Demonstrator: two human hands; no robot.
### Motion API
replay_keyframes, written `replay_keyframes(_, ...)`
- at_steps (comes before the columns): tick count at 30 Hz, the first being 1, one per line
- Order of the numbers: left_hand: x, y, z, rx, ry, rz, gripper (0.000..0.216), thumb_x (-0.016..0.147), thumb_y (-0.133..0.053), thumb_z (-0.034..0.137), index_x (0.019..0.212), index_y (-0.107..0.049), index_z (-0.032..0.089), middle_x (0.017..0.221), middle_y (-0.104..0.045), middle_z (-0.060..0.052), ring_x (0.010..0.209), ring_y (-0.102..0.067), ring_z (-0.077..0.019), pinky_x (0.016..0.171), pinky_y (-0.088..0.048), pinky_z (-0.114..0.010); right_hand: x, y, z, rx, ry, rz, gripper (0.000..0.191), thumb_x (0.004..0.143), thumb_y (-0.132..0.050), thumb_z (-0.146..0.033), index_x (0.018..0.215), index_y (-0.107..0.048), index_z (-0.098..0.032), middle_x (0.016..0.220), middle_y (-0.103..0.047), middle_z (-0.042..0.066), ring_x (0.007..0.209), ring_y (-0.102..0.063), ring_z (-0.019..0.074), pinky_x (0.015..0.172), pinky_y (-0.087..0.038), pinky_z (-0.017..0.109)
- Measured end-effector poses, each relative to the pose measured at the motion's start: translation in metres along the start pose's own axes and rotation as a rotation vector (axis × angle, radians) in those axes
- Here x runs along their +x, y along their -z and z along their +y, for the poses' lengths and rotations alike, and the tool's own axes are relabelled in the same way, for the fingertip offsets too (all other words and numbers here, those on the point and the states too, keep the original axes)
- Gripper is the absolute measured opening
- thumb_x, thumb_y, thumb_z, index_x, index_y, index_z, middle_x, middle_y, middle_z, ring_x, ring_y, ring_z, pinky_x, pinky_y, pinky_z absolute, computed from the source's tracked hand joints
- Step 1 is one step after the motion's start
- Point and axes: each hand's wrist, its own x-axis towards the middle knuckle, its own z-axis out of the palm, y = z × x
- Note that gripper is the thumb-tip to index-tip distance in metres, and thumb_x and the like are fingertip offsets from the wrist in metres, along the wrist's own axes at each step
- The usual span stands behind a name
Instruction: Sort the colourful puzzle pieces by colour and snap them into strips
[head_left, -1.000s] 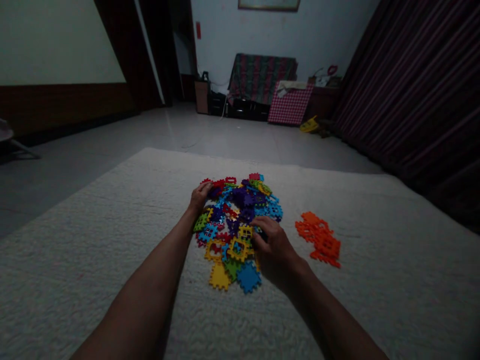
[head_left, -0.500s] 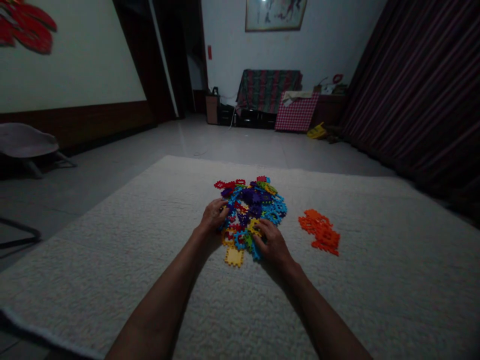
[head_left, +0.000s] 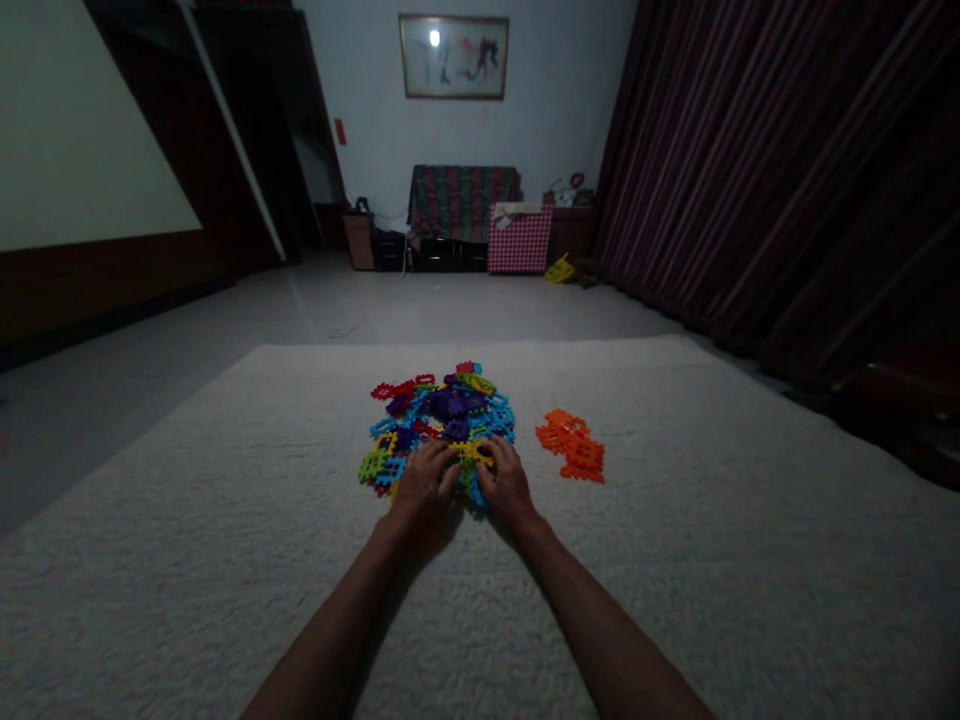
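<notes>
A heap of interlocking plastic puzzle tiles (head_left: 442,415) in blue, purple, yellow, red and green lies on a cream rug (head_left: 187,520). My left hand (head_left: 424,480) and my right hand (head_left: 504,483) rest side by side at the heap's near edge. Both have curled fingers pressed onto yellow tiles (head_left: 471,455) between them. Which tile each hand grips is hidden in the dim light. A smaller group of orange tiles (head_left: 571,444) lies apart to the right of the heap.
Grey floor surrounds the rug. Dark striped curtains (head_left: 750,170) run along the right. At the far wall stand a covered cabinet (head_left: 459,205), a checked box (head_left: 520,240) and a framed picture (head_left: 453,56). A dark doorway is at the back left.
My left hand came from the heap's far left edge to its near edge, beside my right hand. The head tilted up and turned, so the heap looks smaller and farther away.
</notes>
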Motion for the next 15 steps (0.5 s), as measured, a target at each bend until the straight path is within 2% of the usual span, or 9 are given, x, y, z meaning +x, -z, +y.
replay_keyframes(4,-0.008,-0.011,0.014,0.076,-0.037,-0.065,0.031,0.09,-0.051,0.023,0.114,-0.071,0.023,0.129,-0.065,-0.013,0.128,-0.054,-0.0306,0.11,-0.043,-0.054,-0.001,-0.003,0.004,0.049,-0.038,0.035,0.029,0.088,-0.05,-0.022,0.111,-0.066,-0.019,0.128,-0.061,0.016,0.122,-0.057,0.0287,0.109,-0.045,0.051)
replay_keyframes(8,-0.005,-0.011,0.017,0.115,-0.061,-0.122,0.03,0.091,-0.05,0.023,0.112,-0.071,0.022,0.129,-0.065,-0.012,0.125,-0.055,-0.0292,0.107,-0.047,-0.05,-0.002,-0.003,0.003,0.081,-0.029,0.061,0.029,0.087,-0.049,-0.022,0.11,-0.067,-0.021,0.127,-0.062,0.015,0.122,-0.057,0.029,0.108,-0.046,0.053)
replay_keyframes(11,0.018,-0.005,0.014,0.103,-0.055,-0.133,0.03,0.093,-0.046,0.022,0.105,-0.073,0.022,0.117,-0.07,-0.011,0.109,-0.063,-0.0248,0.098,-0.051,-0.043,0.0,0.0,0.004,0.107,-0.026,0.117,0.029,0.088,-0.05,-0.024,0.113,-0.065,-0.021,0.128,-0.062,0.015,0.123,-0.056,0.029,0.108,-0.046,0.053)
replay_keyframes(15,0.077,-0.005,0.009,0.176,-0.009,-0.122,0.029,0.091,-0.048,0.016,0.103,-0.073,0.022,0.109,-0.071,-0.009,0.102,-0.064,-0.0221,0.097,-0.049,-0.038,0.007,0.003,0.012,0.092,-0.053,0.179,0.027,0.091,-0.049,-0.026,0.112,-0.065,-0.021,0.124,-0.063,0.015,0.121,-0.058,0.0283,0.107,-0.047,0.052)
